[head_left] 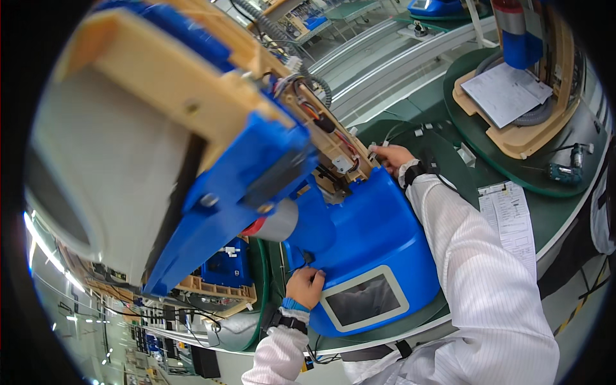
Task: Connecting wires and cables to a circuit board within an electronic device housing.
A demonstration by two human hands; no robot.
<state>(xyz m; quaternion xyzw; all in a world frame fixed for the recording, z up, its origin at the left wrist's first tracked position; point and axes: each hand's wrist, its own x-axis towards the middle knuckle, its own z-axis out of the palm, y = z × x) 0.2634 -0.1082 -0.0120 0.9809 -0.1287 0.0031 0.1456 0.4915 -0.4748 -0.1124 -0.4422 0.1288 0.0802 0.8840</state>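
At edges of blue housing, left hand and right hand curled, grips unclear, roomy green tabletop.

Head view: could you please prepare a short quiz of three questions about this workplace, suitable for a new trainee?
1. Which is nearer the grey-framed screen: the left hand or the right hand?
2. True or false: the right hand is holding the teal power tool.
3. Fill in: the housing around the screen is coloured ____.

Key: 1. The left hand. 2. False; the tool lies apart, farther right. 3. Blue.
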